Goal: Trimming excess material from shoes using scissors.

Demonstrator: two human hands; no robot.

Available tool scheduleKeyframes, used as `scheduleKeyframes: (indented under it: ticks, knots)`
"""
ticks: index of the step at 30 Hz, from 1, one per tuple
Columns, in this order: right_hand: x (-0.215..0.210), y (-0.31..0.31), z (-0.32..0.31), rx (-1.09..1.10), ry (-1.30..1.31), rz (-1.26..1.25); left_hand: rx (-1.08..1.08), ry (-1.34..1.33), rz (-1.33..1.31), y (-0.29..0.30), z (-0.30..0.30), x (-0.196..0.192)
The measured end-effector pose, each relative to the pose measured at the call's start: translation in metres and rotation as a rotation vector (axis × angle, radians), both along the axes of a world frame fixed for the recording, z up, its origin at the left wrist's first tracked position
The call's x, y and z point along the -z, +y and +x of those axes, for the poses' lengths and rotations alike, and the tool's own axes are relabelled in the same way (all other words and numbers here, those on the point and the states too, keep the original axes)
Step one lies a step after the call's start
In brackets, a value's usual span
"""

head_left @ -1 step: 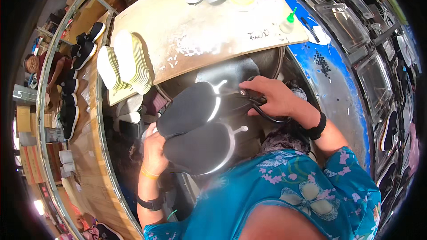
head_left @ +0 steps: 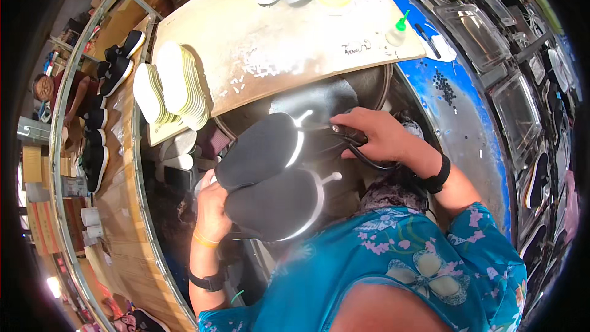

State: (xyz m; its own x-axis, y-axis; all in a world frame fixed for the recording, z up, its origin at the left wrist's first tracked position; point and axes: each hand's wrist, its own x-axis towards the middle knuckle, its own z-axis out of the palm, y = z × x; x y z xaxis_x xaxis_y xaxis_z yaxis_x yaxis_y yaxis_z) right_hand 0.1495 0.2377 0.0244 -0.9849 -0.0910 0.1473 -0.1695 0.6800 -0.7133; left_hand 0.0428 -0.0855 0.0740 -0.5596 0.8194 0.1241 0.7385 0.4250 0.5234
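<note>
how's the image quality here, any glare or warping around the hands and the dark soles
Head view: strong fisheye, so the wooden board and bench edges bow toward the black rim. The dark soles are sharp, with bright glare streaks on their light edges. The left hand sits in shade, the right hand in bright light.

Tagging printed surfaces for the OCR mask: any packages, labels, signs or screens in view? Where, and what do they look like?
Small squeeze bottle: far right of the wooden board, translucent white, green pointed cap.
Handwritten mark: on the board left of the bottle, short dark scrawl.
Cardboard boxes: far left edge, brown, flat-sided.
No signs or screens visible.
</note>
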Motion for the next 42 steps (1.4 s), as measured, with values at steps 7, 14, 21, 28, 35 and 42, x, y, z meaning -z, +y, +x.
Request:
scheduleKeyframes:
  ticks: [7, 14, 21, 28, 35, 42]
  knots:
    - [0.028, -0.006, 0.035, 0.062, -0.063, 0.009, -0.040, -0.016, -0.055, -0.006, -0.007, 0.025]
    - [0.014, -0.018, 0.056, 0.058, -0.010, -0.158, -0.141, -0.073, -0.024, -0.015, -0.018, 0.031]
    - [0.014, -0.021, 0.061, 0.024, -0.153, 0.040, -0.114, 0.052, -0.021, -0.005, -0.012, 0.038]
    - [-0.001, -0.031, 0.060, 0.143, -0.243, -0.196, -0.186, -0.414, 0.182, 0.000, -0.009, 0.066]
    - [-0.009, -0.044, 0.041, 0.101, -0.317, -0.106, -0.428, -1.321, 0.886, -0.017, 0.030, 0.074]
    - [-0.017, -0.065, 0.028, 0.005, -0.197, 0.158, -0.287, -1.465, 1.058, -0.003, 0.040, 0.086]
